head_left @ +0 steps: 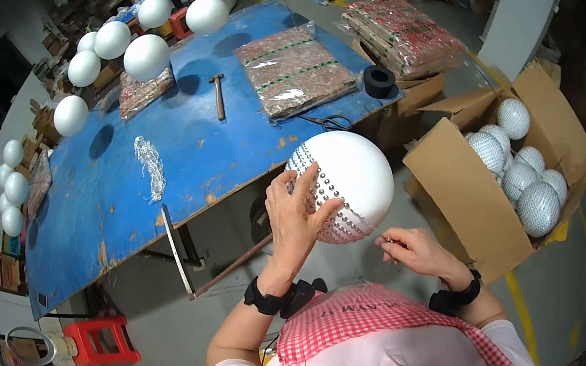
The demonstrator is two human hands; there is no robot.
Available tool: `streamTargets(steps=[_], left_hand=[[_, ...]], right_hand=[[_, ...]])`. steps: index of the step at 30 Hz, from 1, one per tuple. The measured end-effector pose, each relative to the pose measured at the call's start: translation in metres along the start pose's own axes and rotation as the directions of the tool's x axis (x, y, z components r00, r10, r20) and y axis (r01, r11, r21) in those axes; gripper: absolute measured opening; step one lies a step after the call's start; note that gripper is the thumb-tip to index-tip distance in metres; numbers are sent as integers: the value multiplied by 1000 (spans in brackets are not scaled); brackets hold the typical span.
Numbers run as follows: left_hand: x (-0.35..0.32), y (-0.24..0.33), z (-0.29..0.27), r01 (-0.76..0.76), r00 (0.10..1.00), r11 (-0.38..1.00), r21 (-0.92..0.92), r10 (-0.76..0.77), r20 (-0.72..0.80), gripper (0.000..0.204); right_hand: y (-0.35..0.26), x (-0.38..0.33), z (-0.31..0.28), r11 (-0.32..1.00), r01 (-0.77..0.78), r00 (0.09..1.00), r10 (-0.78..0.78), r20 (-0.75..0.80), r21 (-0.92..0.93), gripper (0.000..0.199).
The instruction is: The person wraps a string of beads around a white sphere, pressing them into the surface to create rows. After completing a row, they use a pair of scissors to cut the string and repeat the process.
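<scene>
A large white ball [362, 179] is in front of me, just beyond the table's near edge. Rows of silver bead strands [323, 192] wrap its left part, while its right part is bare white. My left hand [294, 214] grips the ball from the left, fingers and thumb pressed over the bead rows. Below the ball and a little to its right, my right hand [414, 251] is apart from it. Its thumb and finger pinch together on something small that I cannot make out. What supports the ball underneath is hidden.
The blue table [187, 154] bears a silver bead pile [150, 168], a hammer [219, 98], scissors [329, 122], a black tape roll [379, 81] and wrapped packs [295, 70]. White balls [146, 57] stand above it. A carton [466, 200] at right holds beaded balls [538, 209]. A red stool [102, 341] stands left.
</scene>
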State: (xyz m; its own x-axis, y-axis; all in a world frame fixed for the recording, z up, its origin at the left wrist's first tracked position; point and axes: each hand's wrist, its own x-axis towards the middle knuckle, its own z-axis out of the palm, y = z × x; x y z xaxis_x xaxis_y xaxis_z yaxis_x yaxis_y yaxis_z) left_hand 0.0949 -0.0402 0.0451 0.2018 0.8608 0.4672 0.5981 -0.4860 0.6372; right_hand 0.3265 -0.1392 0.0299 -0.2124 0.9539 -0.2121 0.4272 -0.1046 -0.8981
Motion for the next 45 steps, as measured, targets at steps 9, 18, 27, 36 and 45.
streamTargets(steps=[9, 18, 27, 36, 45], left_hand=[[-12, -8, 13, -269, 963, 962, 49, 268, 14, 78], [-24, -5, 21, -371, 929, 923, 104, 371, 20, 82], [-29, -8, 24, -390, 919, 913, 121, 394, -3, 82], [-23, -4, 24, -334, 941, 938, 87, 337, -22, 81], [-17, -10, 19, -162, 985, 986, -42, 160, -63, 80]], right_hand=[[-5, 2, 6, 924, 87, 985, -24, -171, 372, 22], [12, 0, 12, 938, -163, 987, 152, 58, 306, 19], [1, 1, 21, 958, 121, 978, -71, -196, 260, 19], [14, 9, 25, 962, 85, 980, -33, -198, 259, 15], [47, 15, 30, 976, 110, 968, -62, -243, 188, 14]])
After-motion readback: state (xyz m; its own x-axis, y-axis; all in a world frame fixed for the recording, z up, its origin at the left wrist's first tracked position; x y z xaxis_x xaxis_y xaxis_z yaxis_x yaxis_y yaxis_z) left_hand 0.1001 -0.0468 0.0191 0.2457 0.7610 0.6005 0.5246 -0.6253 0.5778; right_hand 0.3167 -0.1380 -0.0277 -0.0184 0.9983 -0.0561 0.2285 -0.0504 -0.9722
